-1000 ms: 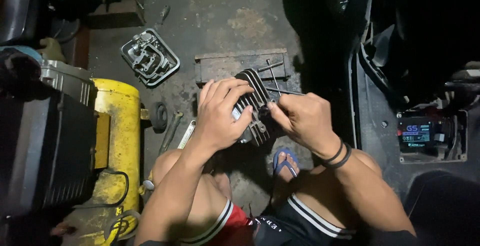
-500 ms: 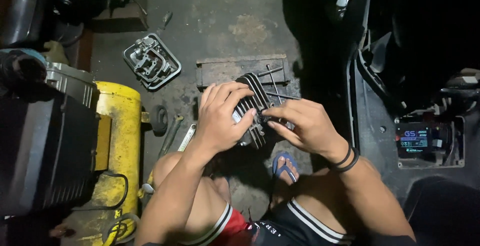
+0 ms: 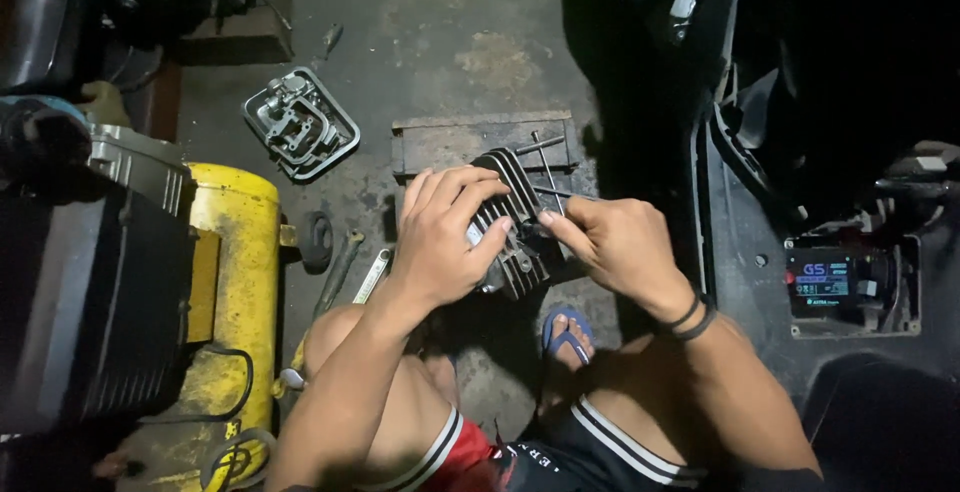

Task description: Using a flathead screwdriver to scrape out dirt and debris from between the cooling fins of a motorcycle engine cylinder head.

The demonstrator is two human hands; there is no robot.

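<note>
A black finned engine cylinder (image 3: pixel 512 220) with long metal studs (image 3: pixel 548 167) sticking out rests over a wooden block (image 3: pixel 470 140) on the concrete floor. My left hand (image 3: pixel 445 235) wraps over its left side, fingers curled on the fins. My right hand (image 3: pixel 612 242) is at its right side, thumb and fingertips pinched at a spot on the cylinder's face; whatever small part they hold is hidden. I squat over it, knees apart, one foot in a blue sandal (image 3: pixel 568 337).
A grey metal engine cover (image 3: pixel 300 124) lies on the floor at upper left. A yellow compressor tank (image 3: pixel 232 292) and a dark motor (image 3: pixel 90 302) stand left. Wrenches (image 3: pixel 340 272) lie beside the tank. A motorbike frame with a battery (image 3: pixel 830 282) fills the right.
My right hand has slid in toward the cylinder's face and pinched there. My left hand keeps its grip on the fins. The view has shifted slightly.
</note>
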